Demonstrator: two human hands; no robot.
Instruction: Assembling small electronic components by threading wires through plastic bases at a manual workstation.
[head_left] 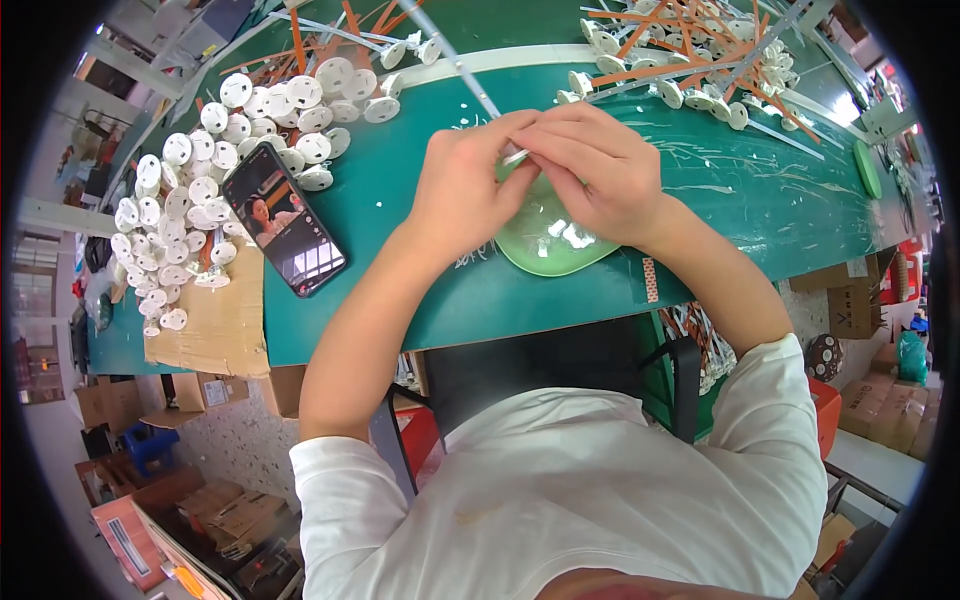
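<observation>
Head camera view: near twelve o'clock, the left hand (pixel 465 185) has its grip closed on a small white piece (pixel 515 157). The right hand (pixel 597 170) has its fingertips bunched at that piece, but I cannot tell if its grip holds anything. The step looks like close finger work on the piece, over a green dish (pixel 535 262) at one o'clock. I think the next move calls for a steady left hand and small, careful pushes from the right.

I count two hands, one white piece, one dish under them, and one phone (pixel 285 220) on the tabletop (pixel 470 310) at ten o'clock. White discs (pixel 203 190) at ten o'clock and orange strips (pixel 640 72) at one o'clock are too many to count.
</observation>
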